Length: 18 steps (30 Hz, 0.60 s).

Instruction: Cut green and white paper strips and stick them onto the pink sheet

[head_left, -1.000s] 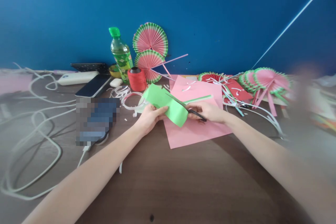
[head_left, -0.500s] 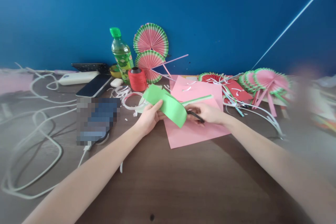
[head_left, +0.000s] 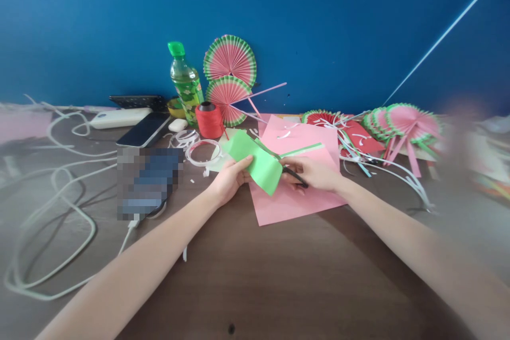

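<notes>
My left hand pinches a piece of green paper, thumb on top, and holds it above the desk. At the paper's right side, my right hand is closed round the dark handles of a pair of scissors. The scissor blades are mostly hidden by the green paper, so I cannot tell how far apart they are. Beneath both hands lie pink paper sheets, with a green and white strip on top. Pale green paper lies partly behind the left hand.
Rolls of clear tape, a red thread spool and a green-capped bottle stand behind my left hand. Pleated paper fans lean on the blue wall; more fans lie right. A phone and white cables spread left.
The green paper has shifted and tilted slightly in my left hand, and its curled end has flattened a little. My right hand with the scissors has moved slightly left.
</notes>
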### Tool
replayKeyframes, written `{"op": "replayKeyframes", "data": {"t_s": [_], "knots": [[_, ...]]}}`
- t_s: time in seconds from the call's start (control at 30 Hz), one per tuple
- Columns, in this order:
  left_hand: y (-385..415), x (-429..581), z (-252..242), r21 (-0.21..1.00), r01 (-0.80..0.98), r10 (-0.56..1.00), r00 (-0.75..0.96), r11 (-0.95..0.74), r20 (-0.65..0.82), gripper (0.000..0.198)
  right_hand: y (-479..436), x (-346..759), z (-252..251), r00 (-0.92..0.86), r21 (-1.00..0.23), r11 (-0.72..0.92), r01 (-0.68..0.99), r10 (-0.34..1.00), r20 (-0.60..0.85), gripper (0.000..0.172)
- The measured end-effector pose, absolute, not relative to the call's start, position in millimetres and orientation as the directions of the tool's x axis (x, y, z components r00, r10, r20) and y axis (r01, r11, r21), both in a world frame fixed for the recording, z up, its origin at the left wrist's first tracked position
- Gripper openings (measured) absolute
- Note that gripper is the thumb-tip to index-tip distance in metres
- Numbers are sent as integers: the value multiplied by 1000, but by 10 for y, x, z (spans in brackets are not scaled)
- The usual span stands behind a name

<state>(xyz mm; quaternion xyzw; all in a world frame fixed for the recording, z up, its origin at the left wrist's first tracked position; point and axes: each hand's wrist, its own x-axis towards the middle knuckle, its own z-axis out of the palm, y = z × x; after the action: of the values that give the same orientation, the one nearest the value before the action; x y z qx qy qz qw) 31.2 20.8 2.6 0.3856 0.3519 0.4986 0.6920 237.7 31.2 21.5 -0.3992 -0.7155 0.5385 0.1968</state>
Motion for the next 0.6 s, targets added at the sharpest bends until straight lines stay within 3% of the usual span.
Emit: {"op": "replayKeyframes", "data": {"t_s": [0.6], "knots": [[223, 316, 20, 877, -425, 960, 253, 222, -121, 13, 337, 2376, 144, -601, -939, 113, 326, 791, -114, 34]]}}
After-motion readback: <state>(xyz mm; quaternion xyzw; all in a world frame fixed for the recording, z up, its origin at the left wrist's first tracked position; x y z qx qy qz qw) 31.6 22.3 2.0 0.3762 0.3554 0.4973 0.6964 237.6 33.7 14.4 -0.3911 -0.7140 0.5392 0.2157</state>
